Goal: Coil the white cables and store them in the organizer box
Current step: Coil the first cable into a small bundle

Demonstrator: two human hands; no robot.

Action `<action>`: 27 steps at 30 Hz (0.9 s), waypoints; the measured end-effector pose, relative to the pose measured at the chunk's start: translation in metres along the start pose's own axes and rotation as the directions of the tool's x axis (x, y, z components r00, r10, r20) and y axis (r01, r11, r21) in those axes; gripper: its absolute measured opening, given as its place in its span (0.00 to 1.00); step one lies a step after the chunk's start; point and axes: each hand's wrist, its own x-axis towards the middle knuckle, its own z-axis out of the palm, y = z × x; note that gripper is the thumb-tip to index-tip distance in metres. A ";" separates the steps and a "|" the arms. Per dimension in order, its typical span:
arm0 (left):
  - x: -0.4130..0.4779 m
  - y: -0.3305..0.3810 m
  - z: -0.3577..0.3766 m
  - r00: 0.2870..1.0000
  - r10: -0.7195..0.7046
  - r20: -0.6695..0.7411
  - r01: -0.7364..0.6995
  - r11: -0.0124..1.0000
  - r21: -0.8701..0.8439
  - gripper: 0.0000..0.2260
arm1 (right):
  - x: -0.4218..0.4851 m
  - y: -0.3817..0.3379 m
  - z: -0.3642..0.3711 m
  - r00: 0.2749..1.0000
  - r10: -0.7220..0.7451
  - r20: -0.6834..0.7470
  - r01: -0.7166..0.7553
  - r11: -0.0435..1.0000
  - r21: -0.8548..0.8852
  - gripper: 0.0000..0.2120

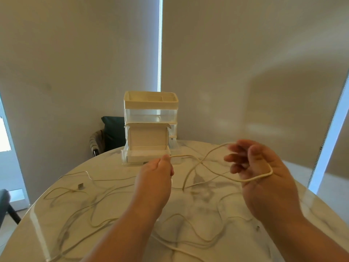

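Observation:
A white cable (198,161) stretches in the air between both hands above the round marble table (211,197). My left hand (154,178) pinches one part of it near the fingertips. The cable loops around the back of my right hand (264,173), whose fingers are spread and slightly curled. More white cables (90,203) lie loose and tangled across the table, left and front. The organizer box (151,127), white with clear drawers, stands at the table's far edge with its bottom drawer (145,156) pulled out.
A small connector plug (80,186) lies on the table at the left. A dark chair (109,135) with cloth on it sits behind the table, another chair (5,205) at the far left. Blinds cover the windows behind.

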 end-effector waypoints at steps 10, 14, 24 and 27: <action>0.009 -0.005 -0.005 0.998 -0.019 -0.063 0.019 1.000 -0.006 0.20 | 0.006 -0.009 -0.016 0.967 -0.256 -0.009 0.248 0.945 -0.214 0.22; 0.009 -0.005 -0.007 0.996 -0.032 -0.083 0.029 0.999 -0.028 0.19 | 0.018 0.005 -0.029 0.989 -0.145 0.000 0.144 0.988 -0.050 0.31; 0.002 -0.007 0.004 0.999 -0.027 0.023 0.026 0.998 0.052 0.19 | 0.006 0.029 -0.017 0.904 0.358 0.232 0.042 0.467 -0.883 0.20; -0.001 -0.007 0.006 0.999 -0.016 0.035 0.013 0.997 0.080 0.18 | 0.000 0.029 -0.004 0.891 0.182 0.416 0.270 0.525 -0.807 0.23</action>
